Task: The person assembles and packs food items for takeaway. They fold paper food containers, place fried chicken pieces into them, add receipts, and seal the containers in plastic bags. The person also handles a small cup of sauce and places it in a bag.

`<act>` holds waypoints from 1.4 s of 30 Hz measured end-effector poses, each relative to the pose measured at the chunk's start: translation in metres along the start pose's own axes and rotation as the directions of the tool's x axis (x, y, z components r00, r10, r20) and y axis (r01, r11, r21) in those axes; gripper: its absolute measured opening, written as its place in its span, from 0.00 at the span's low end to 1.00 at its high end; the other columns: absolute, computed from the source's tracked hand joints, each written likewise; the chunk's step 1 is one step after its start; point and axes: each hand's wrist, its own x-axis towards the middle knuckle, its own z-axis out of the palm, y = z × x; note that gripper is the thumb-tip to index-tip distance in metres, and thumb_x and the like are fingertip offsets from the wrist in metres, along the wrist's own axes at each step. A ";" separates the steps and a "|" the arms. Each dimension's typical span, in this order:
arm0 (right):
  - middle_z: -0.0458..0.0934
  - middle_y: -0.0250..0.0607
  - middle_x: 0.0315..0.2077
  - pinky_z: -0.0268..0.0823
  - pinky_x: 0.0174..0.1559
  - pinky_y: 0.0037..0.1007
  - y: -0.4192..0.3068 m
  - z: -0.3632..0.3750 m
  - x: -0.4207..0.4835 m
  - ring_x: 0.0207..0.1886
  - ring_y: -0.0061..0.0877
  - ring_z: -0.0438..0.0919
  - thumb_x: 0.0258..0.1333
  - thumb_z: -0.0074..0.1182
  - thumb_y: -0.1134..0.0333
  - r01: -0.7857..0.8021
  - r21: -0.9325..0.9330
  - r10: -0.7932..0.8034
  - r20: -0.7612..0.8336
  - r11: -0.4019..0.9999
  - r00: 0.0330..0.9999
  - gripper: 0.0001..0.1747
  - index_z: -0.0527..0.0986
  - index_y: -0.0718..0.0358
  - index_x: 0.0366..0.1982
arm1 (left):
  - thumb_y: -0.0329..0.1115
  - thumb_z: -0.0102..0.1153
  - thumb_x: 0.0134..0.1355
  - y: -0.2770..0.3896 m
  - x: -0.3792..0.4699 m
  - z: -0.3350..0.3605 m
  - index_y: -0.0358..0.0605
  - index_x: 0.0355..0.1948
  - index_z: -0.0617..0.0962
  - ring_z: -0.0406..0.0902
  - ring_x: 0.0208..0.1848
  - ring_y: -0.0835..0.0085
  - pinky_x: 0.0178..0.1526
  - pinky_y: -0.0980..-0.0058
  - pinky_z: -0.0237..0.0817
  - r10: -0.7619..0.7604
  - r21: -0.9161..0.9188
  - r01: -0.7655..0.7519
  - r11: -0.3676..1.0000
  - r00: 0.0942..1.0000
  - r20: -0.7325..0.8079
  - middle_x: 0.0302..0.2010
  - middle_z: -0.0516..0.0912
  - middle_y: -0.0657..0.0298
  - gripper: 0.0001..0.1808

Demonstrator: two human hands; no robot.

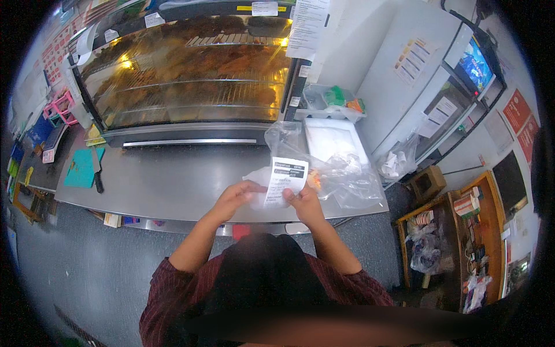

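Note:
A printed paper receipt (287, 178) bearing writing is held over the front edge of the steel counter (186, 182). My right hand (305, 201) grips its lower right side, with the thumb on its face. At its lower left is my left hand (238, 197), fingers bent towards the paper; a whitish, thin sheet or bag lies behind the fingers, and whether this hand pinches anything is unclear. Just beyond the receipt are crumpled clear plastic bags (355, 186), with something orange and white partly hidden among them. A stack of white sheets or bags (334, 141) lies behind.
A glass-fronted heated display cabinet (186, 78) with browned food stands along the back of the counter. At the left lie a teal cutting board (82, 169) and a black-handled knife (98, 175). A plastic basket (321, 97) stands back right, beside a white fridge (399, 65). Wooden shelves (451, 243) are at the right.

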 end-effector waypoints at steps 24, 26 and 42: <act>0.79 0.49 0.29 0.68 0.42 0.33 -0.034 -0.139 0.113 0.37 0.36 0.78 0.45 0.55 0.61 -0.077 -0.770 0.241 0.101 0.633 0.965 0.17 0.76 0.71 0.29 | 0.35 0.54 0.54 0.035 0.211 0.033 0.39 0.41 0.71 0.76 0.37 0.66 0.43 0.68 0.65 -0.279 0.868 0.319 0.382 0.935 -0.220 0.44 0.77 0.54 0.15; 0.77 0.56 0.34 0.67 0.45 0.38 -0.016 -0.142 0.122 0.40 0.45 0.76 0.42 0.55 0.60 0.044 -0.969 0.328 0.125 0.244 0.936 0.18 0.77 0.68 0.31 | 0.36 0.50 0.58 0.036 0.213 0.022 0.40 0.41 0.69 0.77 0.35 0.68 0.44 0.70 0.66 -0.244 0.508 0.313 0.802 0.949 -0.199 0.45 0.77 0.58 0.13; 0.77 0.51 0.34 0.66 0.40 0.36 0.141 -0.082 0.133 0.35 0.41 0.76 0.48 0.50 0.64 0.722 -0.569 0.417 0.811 0.394 0.411 0.14 0.75 0.65 0.34 | 0.36 0.41 0.64 0.030 0.183 0.032 0.44 0.34 0.66 0.64 0.20 0.81 0.27 0.81 0.60 0.052 0.210 0.023 0.977 0.938 -0.343 0.46 0.77 0.57 0.07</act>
